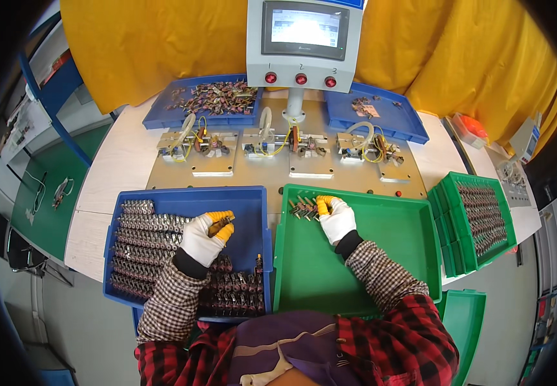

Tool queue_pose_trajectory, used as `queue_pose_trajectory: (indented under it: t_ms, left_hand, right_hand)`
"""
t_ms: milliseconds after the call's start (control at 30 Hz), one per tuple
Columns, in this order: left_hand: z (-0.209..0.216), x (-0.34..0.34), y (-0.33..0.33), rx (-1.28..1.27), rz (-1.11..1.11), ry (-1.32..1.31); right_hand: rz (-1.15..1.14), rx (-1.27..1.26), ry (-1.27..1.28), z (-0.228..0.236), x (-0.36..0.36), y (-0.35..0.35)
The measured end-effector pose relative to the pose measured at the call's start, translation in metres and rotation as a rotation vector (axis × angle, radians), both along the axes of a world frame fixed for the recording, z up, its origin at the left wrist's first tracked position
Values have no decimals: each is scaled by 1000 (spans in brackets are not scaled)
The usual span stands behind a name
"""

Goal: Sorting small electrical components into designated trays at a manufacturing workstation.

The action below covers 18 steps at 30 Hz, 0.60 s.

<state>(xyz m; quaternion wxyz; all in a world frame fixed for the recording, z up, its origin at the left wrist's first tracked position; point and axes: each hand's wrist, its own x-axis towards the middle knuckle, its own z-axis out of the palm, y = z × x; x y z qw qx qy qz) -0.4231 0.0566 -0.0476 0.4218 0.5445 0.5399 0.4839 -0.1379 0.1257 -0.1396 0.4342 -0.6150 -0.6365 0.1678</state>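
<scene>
My left hand (206,237), in a white glove with yellow fingertips, is closed on a small metal part with a brassy stem (222,224). It hovers over a blue tray (245,204) in which similar parts (146,235) stand in tight rows. Inside a green tray (362,280), my right hand (335,219) is gloved the same way. Its fingers are pinched together at the edge of a small group of stemmed metal parts (303,208), near the tray's far left corner. Whatever lies between those fingertips is hidden.
Behind the trays, three small clamping fixtures (289,143) sit on a metal plate, below a control box with a screen (304,29) and red buttons. Blue bins with loose parts (217,98) and a few pieces (363,106) stand farther back. Stacked green trays (449,225) are at the right.
</scene>
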Motion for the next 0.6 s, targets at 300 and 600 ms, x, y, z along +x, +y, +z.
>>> queue_pose_trajectory:
  t_ms: [300, 600]
  left_hand:
    - [-2, 0, 3, 24, -1, 0]
    - [-5, -1, 1, -2, 16, 65]
  right_hand:
    - [-23, -37, -63, 8, -2, 0]
    - [-7, -38, -29, 17, -4, -7]
